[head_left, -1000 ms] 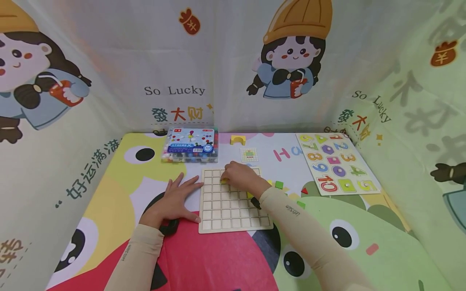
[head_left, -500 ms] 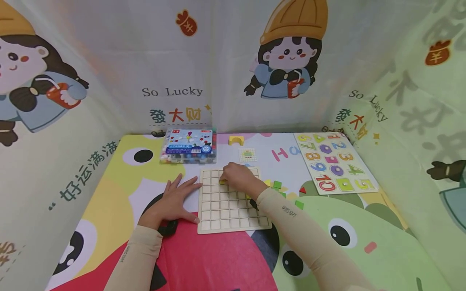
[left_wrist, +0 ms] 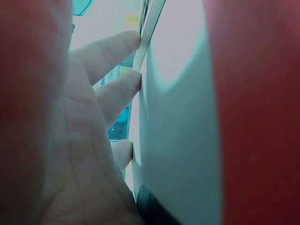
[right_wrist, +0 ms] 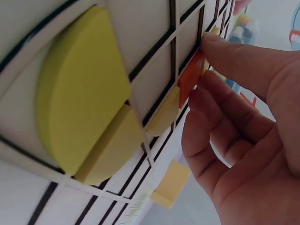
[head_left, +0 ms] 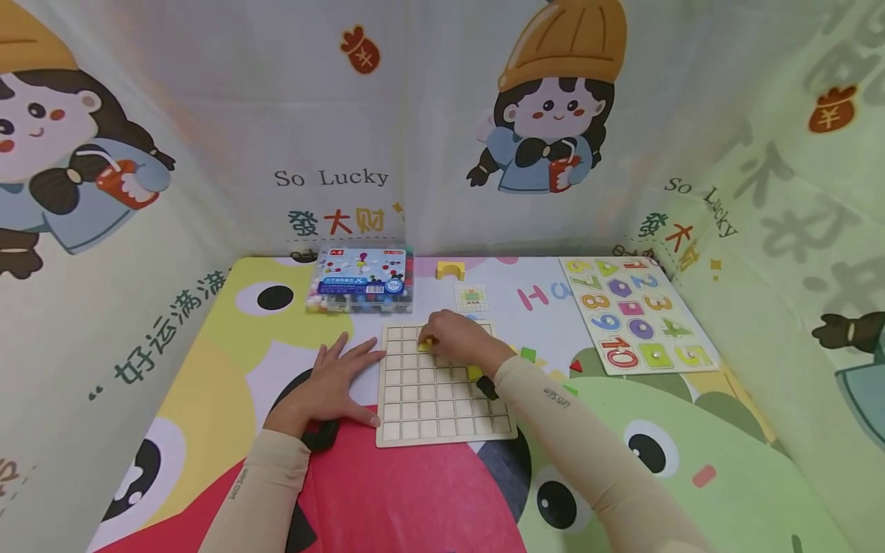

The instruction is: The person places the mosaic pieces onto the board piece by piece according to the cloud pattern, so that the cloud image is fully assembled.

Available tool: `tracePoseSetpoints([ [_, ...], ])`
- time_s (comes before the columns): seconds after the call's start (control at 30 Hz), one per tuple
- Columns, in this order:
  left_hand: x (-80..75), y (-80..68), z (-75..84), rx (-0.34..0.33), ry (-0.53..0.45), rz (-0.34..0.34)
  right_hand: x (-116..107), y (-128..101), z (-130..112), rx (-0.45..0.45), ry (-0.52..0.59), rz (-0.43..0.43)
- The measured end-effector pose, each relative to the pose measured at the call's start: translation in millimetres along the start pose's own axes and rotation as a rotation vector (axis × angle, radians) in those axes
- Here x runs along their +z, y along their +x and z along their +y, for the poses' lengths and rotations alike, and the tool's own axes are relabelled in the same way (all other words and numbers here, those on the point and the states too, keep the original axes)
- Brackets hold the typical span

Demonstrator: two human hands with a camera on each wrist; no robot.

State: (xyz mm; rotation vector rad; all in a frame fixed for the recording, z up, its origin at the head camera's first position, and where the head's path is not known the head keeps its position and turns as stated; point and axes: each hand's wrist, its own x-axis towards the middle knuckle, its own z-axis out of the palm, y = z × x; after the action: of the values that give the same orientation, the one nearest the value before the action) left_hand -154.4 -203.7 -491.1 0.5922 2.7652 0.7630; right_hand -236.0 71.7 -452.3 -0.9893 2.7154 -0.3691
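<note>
A wooden grid board [head_left: 442,418] lies on the mat. My right hand [head_left: 432,342] reaches over its upper rows. In the right wrist view, thumb and forefinger pinch a small orange piece [right_wrist: 189,78] against a grid cell. Yellow pieces [right_wrist: 82,117] sit in nearby cells, and one yellow piece [head_left: 474,372] shows beside my right wrist. My left hand [head_left: 332,378] lies flat on the mat, fingers straight. Its fingertips [left_wrist: 133,40] touch the board's left edge [left_wrist: 150,28].
At the back stand a clear plastic box of coloured beads [head_left: 362,288], a yellow arch block [head_left: 451,269] and a small pattern card [head_left: 472,298]. A number puzzle board [head_left: 639,311] lies at the right. Loose green [head_left: 528,354] and red [head_left: 575,366] blocks lie right of the grid. Printed fabric walls enclose the table.
Both hands stay in the same places; my right hand's fingers remain at the same cell. Only the head view shifts slightly.
</note>
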Motion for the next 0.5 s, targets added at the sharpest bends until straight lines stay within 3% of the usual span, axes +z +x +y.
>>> tracePoseSetpoints([
  [0.3, 0.9, 1.1, -1.7, -0.033, 0.003, -0.023, -8.6, -6.6, 7.2, 0.009, 0.112, 0.001],
  [0.5, 1.4, 1.2, -1.8, -0.022, -0.001, -0.012, -19.5, -38.8, 27.6, 0.041, 0.222, 0.122],
])
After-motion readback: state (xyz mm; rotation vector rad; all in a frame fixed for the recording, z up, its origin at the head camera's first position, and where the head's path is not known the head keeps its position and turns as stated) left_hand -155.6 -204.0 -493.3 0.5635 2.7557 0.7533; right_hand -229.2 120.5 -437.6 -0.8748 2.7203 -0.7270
